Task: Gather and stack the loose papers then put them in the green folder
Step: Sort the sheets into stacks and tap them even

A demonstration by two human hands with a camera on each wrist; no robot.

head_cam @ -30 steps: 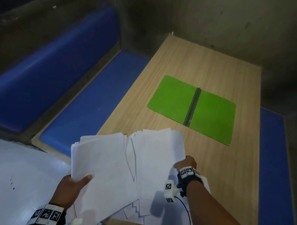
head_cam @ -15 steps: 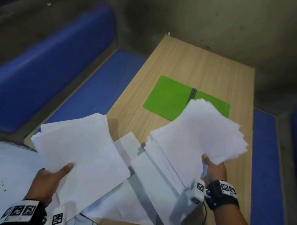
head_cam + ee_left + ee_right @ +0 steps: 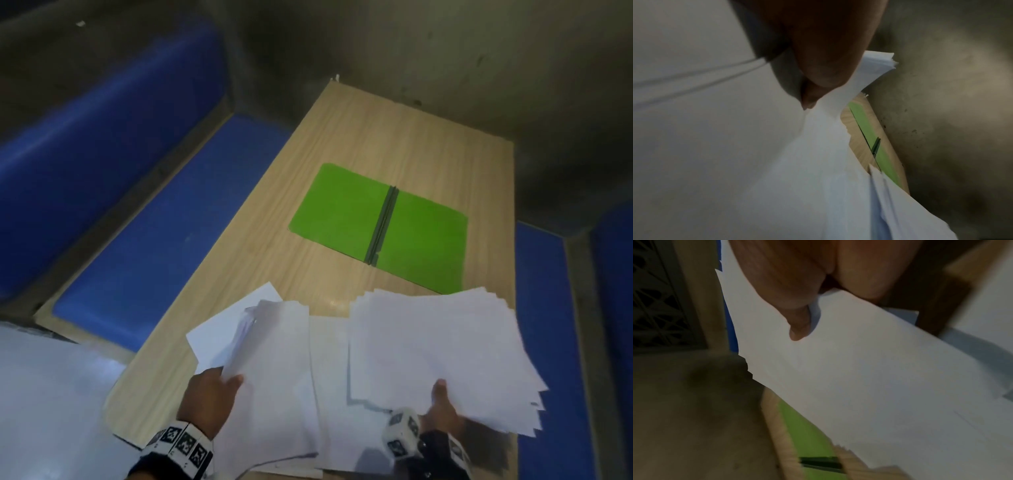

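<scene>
The green folder (image 3: 380, 222) lies open and flat on the wooden table (image 3: 359, 137), dark spine in the middle. My left hand (image 3: 212, 394) grips a bundle of white papers (image 3: 270, 359) at its near left edge, thumb on top. My right hand (image 3: 442, 404) holds a fanned stack of white sheets (image 3: 435, 349) just above the table, thumb on top, its far edge near the folder's front corner. More white sheets (image 3: 329, 377) lie between and under the two bundles. In the left wrist view the folder (image 3: 873, 139) shows as a thin green strip past the papers (image 3: 818, 162).
Blue padded benches (image 3: 164, 212) run along the table's left side and another (image 3: 548, 308) along its right. A grey concrete wall (image 3: 445, 51) stands behind the table's far end. A white surface (image 3: 51, 394) fills the lower left corner.
Both bundles have come down and closer together near the table's front. The right stack no longer covers the folder's right half; the left bundle has moved rightwards.
</scene>
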